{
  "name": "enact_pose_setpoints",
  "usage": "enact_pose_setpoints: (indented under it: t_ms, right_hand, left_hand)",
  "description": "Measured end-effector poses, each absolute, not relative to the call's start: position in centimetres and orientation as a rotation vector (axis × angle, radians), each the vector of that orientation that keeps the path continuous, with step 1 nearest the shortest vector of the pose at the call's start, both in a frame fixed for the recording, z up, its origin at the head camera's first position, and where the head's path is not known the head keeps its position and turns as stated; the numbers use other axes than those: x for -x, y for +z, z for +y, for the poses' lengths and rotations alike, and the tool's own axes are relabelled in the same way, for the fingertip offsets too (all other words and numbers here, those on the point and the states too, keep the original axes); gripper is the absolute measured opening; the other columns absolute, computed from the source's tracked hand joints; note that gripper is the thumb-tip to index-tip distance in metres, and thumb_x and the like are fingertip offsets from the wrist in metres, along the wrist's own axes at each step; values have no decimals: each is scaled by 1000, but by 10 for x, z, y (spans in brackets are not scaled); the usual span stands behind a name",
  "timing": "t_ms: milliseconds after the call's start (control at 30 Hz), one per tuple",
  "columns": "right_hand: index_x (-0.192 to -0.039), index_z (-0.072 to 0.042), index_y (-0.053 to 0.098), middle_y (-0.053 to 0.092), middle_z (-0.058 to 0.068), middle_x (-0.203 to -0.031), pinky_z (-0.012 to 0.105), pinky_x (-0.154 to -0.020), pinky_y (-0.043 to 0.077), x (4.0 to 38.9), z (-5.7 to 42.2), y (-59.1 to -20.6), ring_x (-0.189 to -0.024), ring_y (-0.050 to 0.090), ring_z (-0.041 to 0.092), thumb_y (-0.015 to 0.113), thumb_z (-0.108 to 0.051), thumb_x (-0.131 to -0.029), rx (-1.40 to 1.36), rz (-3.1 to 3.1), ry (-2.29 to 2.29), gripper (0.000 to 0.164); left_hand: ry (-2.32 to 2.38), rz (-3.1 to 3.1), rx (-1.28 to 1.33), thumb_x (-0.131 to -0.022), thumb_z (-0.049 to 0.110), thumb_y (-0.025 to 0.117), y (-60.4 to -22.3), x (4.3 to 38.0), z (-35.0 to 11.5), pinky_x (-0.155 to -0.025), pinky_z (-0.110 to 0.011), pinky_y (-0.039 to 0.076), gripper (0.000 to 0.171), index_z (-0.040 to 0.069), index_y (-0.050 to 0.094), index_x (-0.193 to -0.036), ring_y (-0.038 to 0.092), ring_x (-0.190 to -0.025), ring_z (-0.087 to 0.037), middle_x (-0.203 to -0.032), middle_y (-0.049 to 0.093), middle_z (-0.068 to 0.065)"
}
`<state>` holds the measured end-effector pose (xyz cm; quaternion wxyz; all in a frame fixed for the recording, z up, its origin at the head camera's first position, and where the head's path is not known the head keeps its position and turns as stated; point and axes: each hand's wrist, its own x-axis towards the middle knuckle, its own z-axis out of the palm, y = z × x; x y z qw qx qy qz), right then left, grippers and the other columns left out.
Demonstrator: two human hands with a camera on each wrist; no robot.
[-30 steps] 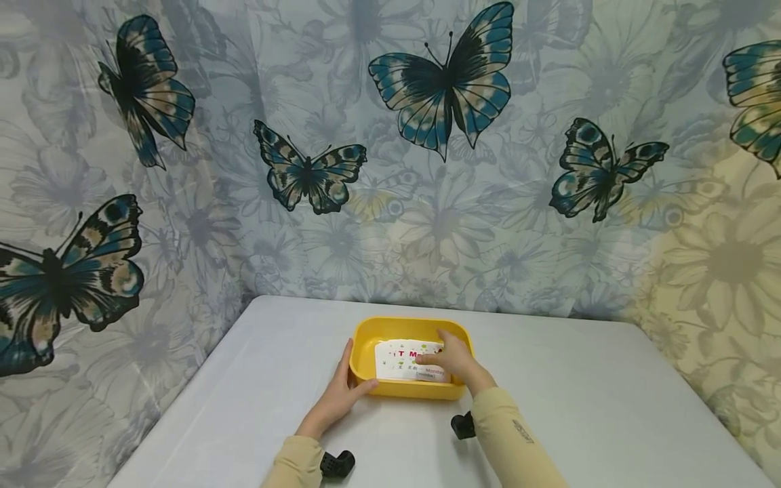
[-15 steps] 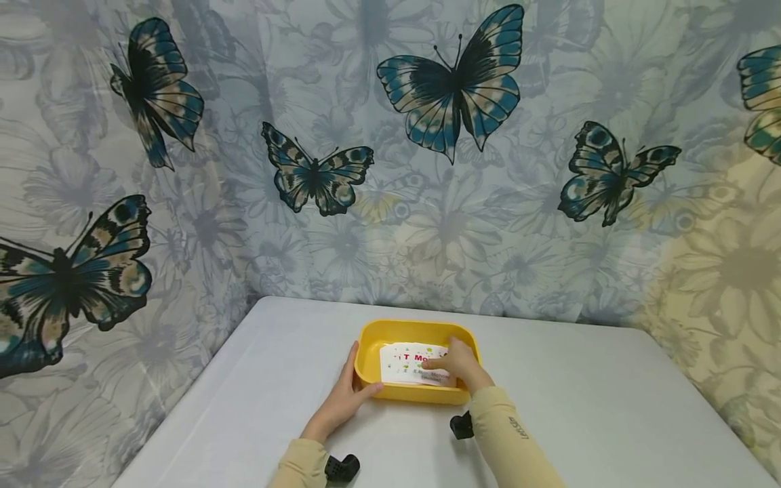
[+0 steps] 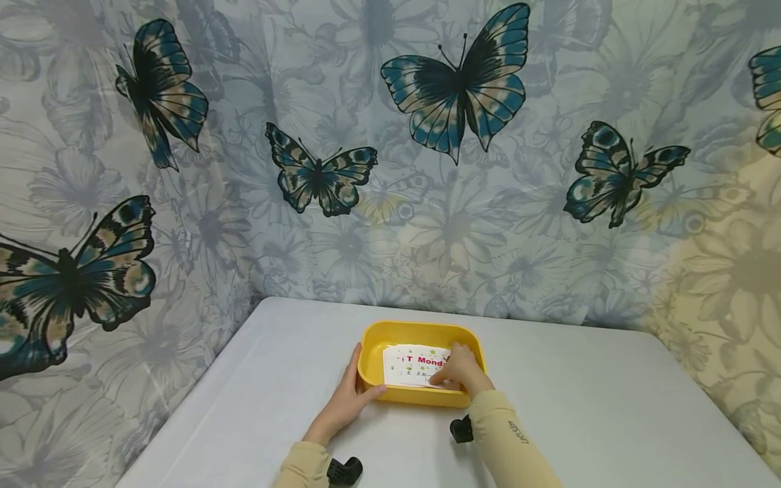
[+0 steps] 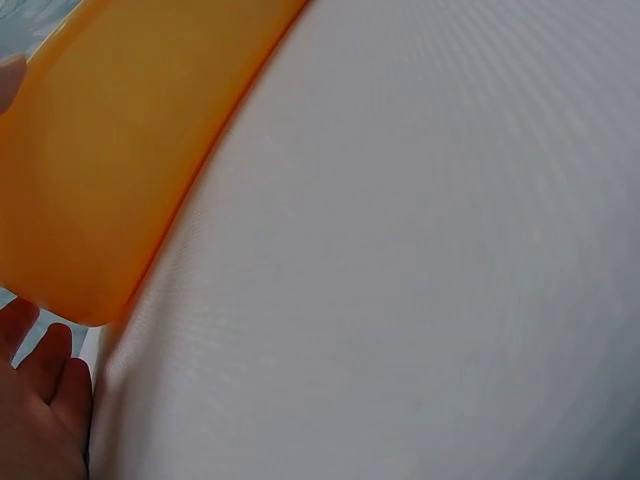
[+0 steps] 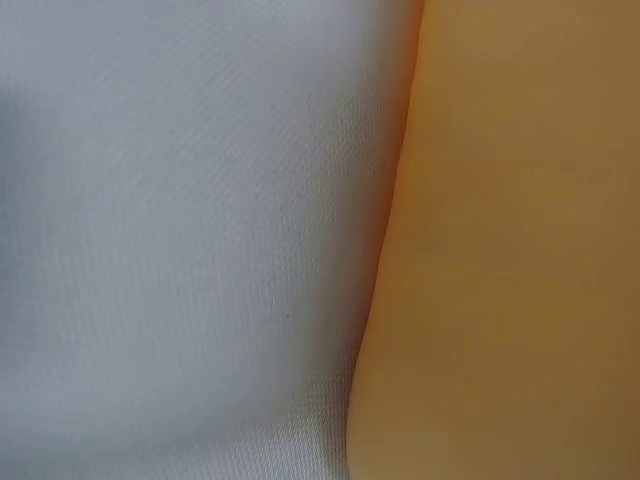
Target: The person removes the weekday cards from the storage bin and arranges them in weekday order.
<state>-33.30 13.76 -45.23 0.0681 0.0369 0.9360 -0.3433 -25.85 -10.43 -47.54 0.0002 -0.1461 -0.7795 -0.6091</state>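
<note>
A rectangular yellow plastic bin [image 3: 421,396] sits on the white table. Inside lies a white card [image 3: 405,366] with red lettering reading "T Mond" and small coloured marks; its right end is covered by a hand. My left hand [image 3: 344,404] holds the bin's front left corner, thumb at the front rim and fingers along the left side. Part of that corner's orange-yellow wall [image 4: 130,130] fills the upper left of the left wrist view. My right hand [image 3: 462,369] reaches in at the right end, fingers bent and thumb on the card; I cannot tell whether it pinches the card.
The white tabletop [image 3: 549,407] stretches out on both sides of the bin. Behind it stands a floral backdrop [image 3: 415,257] with blue butterflies. Black wrist devices [image 3: 344,471] are worn at both cuffs. The right wrist view shows only tabletop and the bin's outer wall [image 5: 500,250].
My right hand's thumb has shifted down and right over the card, and its fingers have bent more. The left hand has kept its hold. The whole head view has shifted slightly.
</note>
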Motion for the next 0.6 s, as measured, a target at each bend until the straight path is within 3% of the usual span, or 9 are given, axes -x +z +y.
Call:
enact_pose_setpoints:
  t_ms: [200, 600]
  right_hand:
    - [-133, 18, 32, 26, 35, -138, 52, -108, 21, 332, 137, -453, -124, 27, 44, 89, -17, -59, -104, 2832, -973, 99]
    - [-121, 20, 44, 36, 34, -127, 50, -103, 30, 333, 138, -453, -112, 35, 42, 91, -30, -54, -48, 2882, -819, 96]
  left_hand:
    - [-1926, -2426, 462, -84, 25, 70, -477, 258, -104, -110, -41, 16, 97, 6, 0, -149, 8, -138, -28, -153, 2, -15]
    - [-1947, -2410, 461, -84, 25, 70, -475, 257, -103, -110, -40, 18, 97, 8, 0, -149, 10, -138, -30, -153, 2, -16]
